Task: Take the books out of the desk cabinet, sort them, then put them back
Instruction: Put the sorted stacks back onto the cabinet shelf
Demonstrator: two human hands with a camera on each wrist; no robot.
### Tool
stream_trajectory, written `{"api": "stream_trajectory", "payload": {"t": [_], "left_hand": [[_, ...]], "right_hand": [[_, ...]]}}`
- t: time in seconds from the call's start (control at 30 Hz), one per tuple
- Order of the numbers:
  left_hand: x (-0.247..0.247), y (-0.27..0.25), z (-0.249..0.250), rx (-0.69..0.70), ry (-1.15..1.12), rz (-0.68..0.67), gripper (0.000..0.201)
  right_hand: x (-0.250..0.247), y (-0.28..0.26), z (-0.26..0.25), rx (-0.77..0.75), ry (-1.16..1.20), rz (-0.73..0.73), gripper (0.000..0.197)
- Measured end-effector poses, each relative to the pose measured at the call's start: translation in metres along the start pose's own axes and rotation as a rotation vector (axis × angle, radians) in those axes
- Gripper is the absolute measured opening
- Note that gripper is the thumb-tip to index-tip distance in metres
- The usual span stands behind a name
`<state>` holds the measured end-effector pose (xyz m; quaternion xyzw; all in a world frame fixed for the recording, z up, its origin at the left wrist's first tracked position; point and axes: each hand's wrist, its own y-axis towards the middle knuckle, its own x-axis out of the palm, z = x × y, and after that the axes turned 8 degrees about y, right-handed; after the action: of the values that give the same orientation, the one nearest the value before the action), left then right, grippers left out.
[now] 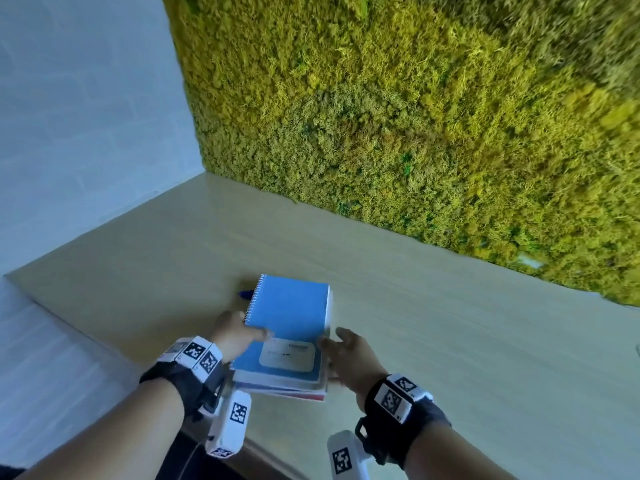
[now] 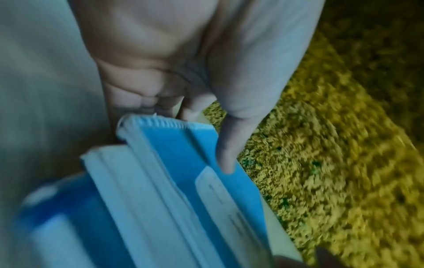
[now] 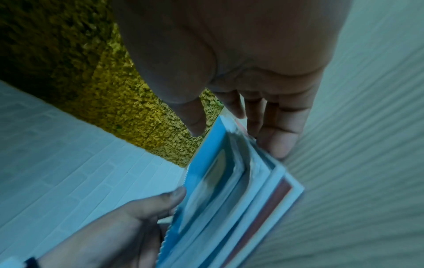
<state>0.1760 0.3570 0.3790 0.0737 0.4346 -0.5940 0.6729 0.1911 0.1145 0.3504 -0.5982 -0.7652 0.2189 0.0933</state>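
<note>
A stack of books [image 1: 282, 363] is held just over the beige desk [image 1: 450, 341]. On top lies a blue spiral notebook [image 1: 289, 306]; under it is a blue book with a white label, and a red cover shows at the bottom. My left hand [image 1: 242, 332] grips the stack's left side, with its thumb [image 2: 229, 145] on the blue cover and the fingers curled behind the spiral edge. My right hand [image 1: 346, 351] lies against the right edge, its straight fingers [image 3: 275, 137] along the books [image 3: 229, 199] and the thumb just off the top corner.
A green moss wall [image 1: 415, 116] runs along the back of the desk, and a white wall [image 1: 86, 116] closes the left side. A small blue object [image 1: 246, 293] lies on the desk behind the notebook. The desk's front edge [image 1: 256, 448] is below my wrists.
</note>
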Motion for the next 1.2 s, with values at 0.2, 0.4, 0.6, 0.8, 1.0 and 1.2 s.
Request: {"api": "stream_trajectory", "payload": {"t": [0.2, 0.4, 0.6, 0.8, 1.0, 1.2], "left_hand": [[0.039, -0.058, 0.001, -0.050, -0.348, -0.270, 0.053], [0.061, -0.106, 0.035, 0.409, -0.378, -0.132, 0.053], [0.093, -0.119, 0.043, 0.523, -0.337, -0.058, 0.067], [0.126, -0.110, 0.033, 0.381, -0.355, -0.121, 0.050], [0.140, -0.118, 0.021, 0.370, -0.351, -0.114, 0.048], [0.179, -0.215, 0.009, 0.492, -0.204, -0.157, 0.060]], "right_hand": [[-0.023, -0.046, 0.012, 0.110, 0.075, 0.016, 0.048], [-0.076, -0.109, -0.013, 0.014, 0.169, 0.041, 0.044], [-0.097, -0.145, 0.002, -0.256, -0.154, 0.202, 0.041], [-0.099, -0.144, 0.040, -0.207, -0.190, 0.211, 0.043], [-0.093, -0.156, 0.062, -0.192, -0.240, 0.172, 0.043], [-0.138, -0.239, 0.111, -0.146, -0.153, 0.139, 0.037]]}}
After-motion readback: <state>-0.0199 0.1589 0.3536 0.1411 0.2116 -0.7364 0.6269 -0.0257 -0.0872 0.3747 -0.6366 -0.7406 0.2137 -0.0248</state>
